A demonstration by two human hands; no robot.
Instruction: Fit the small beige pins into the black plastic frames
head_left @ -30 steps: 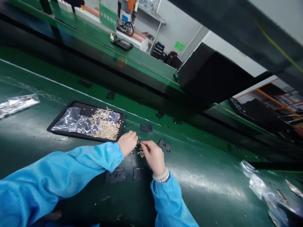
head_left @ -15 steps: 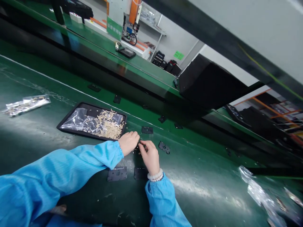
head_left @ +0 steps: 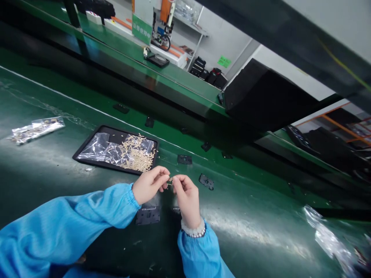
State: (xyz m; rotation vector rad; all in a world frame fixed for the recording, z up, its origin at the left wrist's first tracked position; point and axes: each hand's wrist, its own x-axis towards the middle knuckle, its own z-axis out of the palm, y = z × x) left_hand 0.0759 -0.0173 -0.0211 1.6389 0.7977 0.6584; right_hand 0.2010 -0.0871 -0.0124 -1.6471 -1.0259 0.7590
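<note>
My left hand [head_left: 151, 184] and my right hand [head_left: 187, 197] meet fingertip to fingertip above the green surface, both closed in a pinch. A small tan strip [head_left: 170, 184] shows between their fingertips; its exact shape is too small to make out. Left of my hands lies a black tray [head_left: 79, 154] holding a heap of loose tan strips [head_left: 140, 158] and clear plastic bags [head_left: 97, 148]. A flat black plastic plate [head_left: 147, 216] with cut-outs rests below my left hand. Another dark part is mostly hidden by my right hand. Beyond my fingers are more black plates [head_left: 184, 159] [head_left: 206, 181].
Several further black parts [head_left: 121, 108] lie in a row along the green belt [head_left: 162, 135]. Clear bags with small pieces [head_left: 37, 129] lie at the left, and crumpled plastic bags [head_left: 326, 235] at the right. A dark beam crosses overhead; a large black panel [head_left: 266, 96] stands beyond.
My left hand has drawn back toward me and turned, and a tan strip now shows between the fingertips. The right hand has lowered slightly. The view has shifted a little.
</note>
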